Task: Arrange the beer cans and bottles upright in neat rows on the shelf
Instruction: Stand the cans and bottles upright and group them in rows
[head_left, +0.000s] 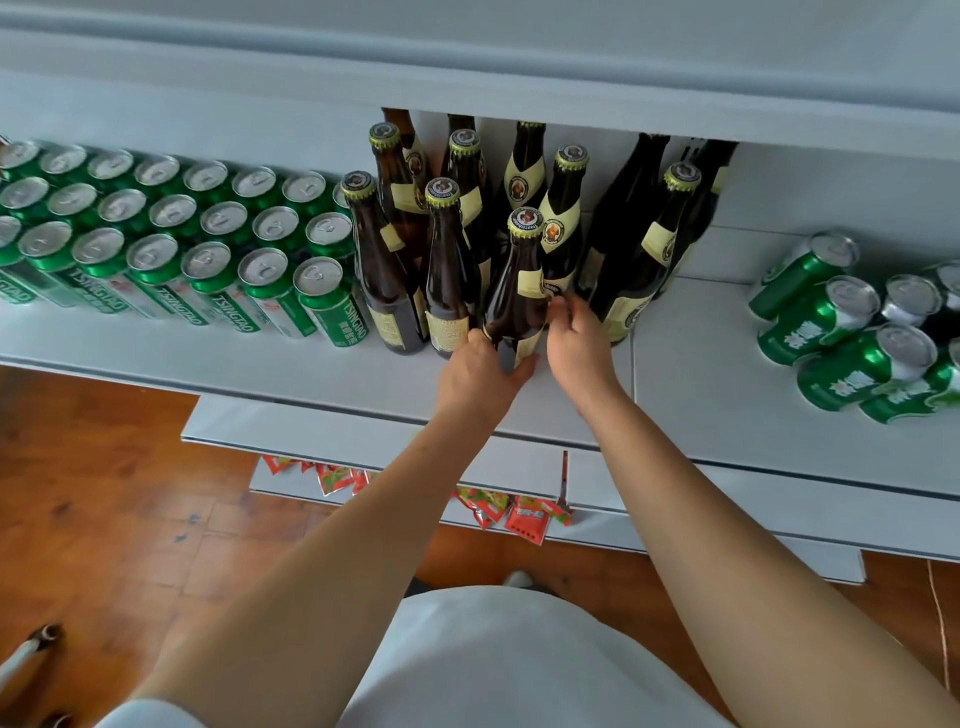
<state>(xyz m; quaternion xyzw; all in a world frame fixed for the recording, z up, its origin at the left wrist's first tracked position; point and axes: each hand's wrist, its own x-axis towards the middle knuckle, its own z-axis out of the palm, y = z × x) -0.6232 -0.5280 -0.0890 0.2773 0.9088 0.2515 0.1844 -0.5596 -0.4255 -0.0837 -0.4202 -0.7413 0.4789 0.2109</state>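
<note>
Several brown beer bottles with cream labels and yellow-green caps stand upright in the middle of the white shelf. At the front stands one brown bottle; my left hand grips its base. My right hand sits just right of that bottle, with its fingertips at the label of the bottle behind. Left of the bottles, several green cans stand upright in neat rows. On the right, several green cans lie on their sides in a heap.
An upper shelf overhangs and hides the rear bottles' tops. Lower white shelves jut out below, with red snack packets on one. A wooden floor lies to the left.
</note>
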